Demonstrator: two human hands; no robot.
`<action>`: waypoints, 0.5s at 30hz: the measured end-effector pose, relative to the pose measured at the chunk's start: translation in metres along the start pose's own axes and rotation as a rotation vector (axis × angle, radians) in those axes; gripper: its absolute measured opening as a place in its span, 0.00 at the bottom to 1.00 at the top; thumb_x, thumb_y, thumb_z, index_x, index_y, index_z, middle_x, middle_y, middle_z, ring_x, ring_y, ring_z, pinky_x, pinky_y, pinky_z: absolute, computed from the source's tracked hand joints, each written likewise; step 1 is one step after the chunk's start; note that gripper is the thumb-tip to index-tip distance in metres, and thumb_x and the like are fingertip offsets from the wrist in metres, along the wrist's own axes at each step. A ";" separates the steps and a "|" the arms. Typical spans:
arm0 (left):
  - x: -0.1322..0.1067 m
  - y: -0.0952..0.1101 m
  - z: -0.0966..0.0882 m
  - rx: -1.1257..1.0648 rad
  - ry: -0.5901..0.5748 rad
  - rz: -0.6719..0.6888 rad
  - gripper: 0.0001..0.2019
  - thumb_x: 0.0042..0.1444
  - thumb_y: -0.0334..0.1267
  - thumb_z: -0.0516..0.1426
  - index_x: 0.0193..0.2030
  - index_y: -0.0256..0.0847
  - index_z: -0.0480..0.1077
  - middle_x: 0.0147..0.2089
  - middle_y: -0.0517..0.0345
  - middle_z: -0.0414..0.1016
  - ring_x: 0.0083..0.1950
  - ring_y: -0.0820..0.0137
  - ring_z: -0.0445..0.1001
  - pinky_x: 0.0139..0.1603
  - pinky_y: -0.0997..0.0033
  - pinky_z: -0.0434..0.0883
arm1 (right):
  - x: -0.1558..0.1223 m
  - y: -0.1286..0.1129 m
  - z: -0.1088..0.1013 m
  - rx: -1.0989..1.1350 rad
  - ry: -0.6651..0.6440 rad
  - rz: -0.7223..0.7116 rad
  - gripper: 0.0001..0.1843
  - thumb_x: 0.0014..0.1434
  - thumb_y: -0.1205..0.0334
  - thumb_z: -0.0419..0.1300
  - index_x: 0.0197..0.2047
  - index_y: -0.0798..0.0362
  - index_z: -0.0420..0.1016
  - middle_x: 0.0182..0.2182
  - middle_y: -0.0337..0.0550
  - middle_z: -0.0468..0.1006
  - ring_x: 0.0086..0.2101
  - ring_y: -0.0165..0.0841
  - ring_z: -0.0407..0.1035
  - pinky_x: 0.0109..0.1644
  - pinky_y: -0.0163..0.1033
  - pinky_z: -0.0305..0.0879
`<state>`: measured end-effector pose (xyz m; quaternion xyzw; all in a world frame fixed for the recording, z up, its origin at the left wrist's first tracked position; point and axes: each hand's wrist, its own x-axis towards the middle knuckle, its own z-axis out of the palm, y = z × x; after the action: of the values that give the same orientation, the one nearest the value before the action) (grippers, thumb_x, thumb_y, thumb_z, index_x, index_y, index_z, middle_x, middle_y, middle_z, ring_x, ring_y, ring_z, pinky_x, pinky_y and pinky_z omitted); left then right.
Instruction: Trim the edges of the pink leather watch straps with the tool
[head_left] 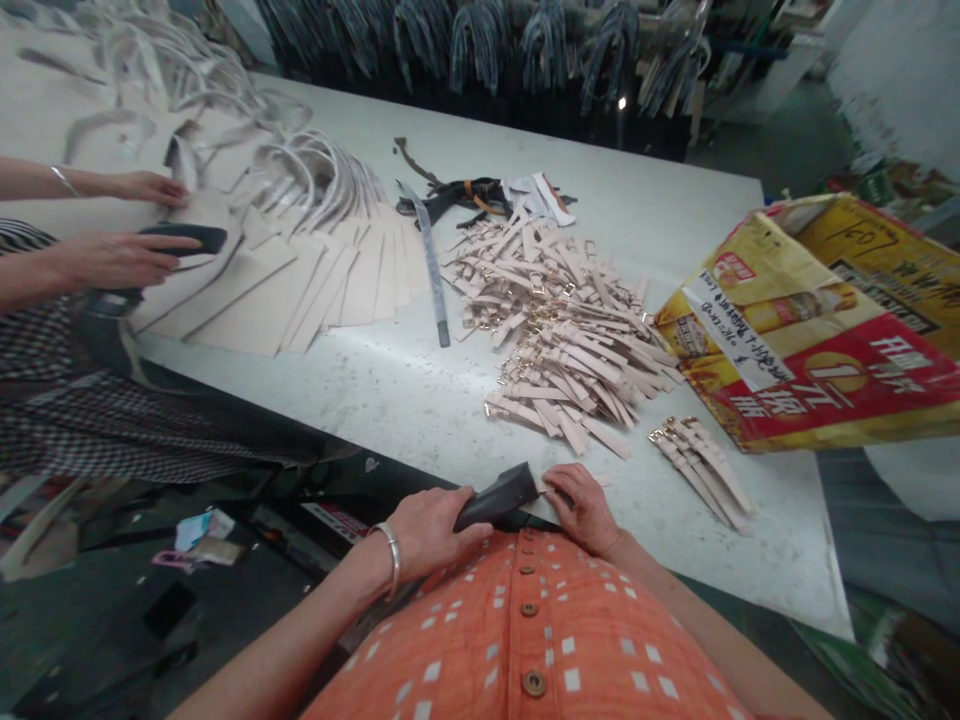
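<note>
Hands [427,535] [581,510] closed on curved black strap [499,497], apparently leather, beside pale buckled straps [562,340]

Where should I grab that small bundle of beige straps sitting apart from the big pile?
Take the small bundle of beige straps around its middle, from above on the side nearest your right hand, fingers across the straps. They lie roughly side by side, flat on the table, so one grasp gathers them, and the middle avoids the gold buckles bunched at the left end.
</note>
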<state>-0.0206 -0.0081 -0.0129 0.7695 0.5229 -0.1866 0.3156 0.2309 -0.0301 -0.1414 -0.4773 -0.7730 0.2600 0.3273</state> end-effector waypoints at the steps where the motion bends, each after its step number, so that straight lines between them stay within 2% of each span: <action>1: 0.002 0.004 0.000 -0.003 0.007 0.005 0.25 0.55 0.59 0.43 0.45 0.44 0.68 0.36 0.50 0.76 0.38 0.57 0.75 0.35 0.64 0.67 | 0.000 0.001 0.000 0.007 -0.007 0.006 0.15 0.57 0.65 0.54 0.48 0.51 0.68 0.40 0.48 0.73 0.42 0.37 0.65 0.46 0.45 0.66; 6: 0.007 0.014 0.000 -0.034 0.035 -0.022 0.24 0.54 0.59 0.43 0.43 0.44 0.68 0.36 0.50 0.76 0.39 0.58 0.75 0.36 0.66 0.67 | 0.005 -0.002 -0.002 0.021 -0.039 0.011 0.16 0.56 0.66 0.55 0.49 0.51 0.67 0.42 0.49 0.71 0.44 0.38 0.64 0.47 0.46 0.65; 11: 0.001 0.001 -0.002 -0.091 0.085 -0.045 0.25 0.55 0.60 0.42 0.44 0.44 0.67 0.36 0.52 0.76 0.40 0.60 0.74 0.39 0.66 0.67 | 0.009 -0.013 -0.011 -0.027 -0.059 0.060 0.09 0.54 0.66 0.57 0.40 0.53 0.69 0.39 0.48 0.71 0.41 0.37 0.65 0.45 0.43 0.66; 13: -0.002 -0.006 -0.002 -0.127 0.106 -0.058 0.26 0.55 0.60 0.42 0.46 0.44 0.67 0.38 0.52 0.76 0.42 0.60 0.74 0.42 0.65 0.66 | 0.008 -0.013 -0.020 -0.063 -0.017 0.094 0.08 0.54 0.65 0.57 0.39 0.53 0.69 0.38 0.47 0.71 0.40 0.36 0.65 0.44 0.42 0.66; 15: -0.003 -0.013 0.000 -0.148 0.121 -0.087 0.26 0.55 0.60 0.42 0.48 0.43 0.66 0.40 0.51 0.76 0.45 0.59 0.73 0.43 0.65 0.66 | 0.003 -0.007 -0.036 -0.115 0.079 0.148 0.08 0.54 0.64 0.57 0.40 0.53 0.69 0.37 0.47 0.72 0.40 0.36 0.66 0.43 0.41 0.66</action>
<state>-0.0338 -0.0070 -0.0145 0.7306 0.5862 -0.1144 0.3310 0.2530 -0.0273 -0.1117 -0.5610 -0.7358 0.2197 0.3092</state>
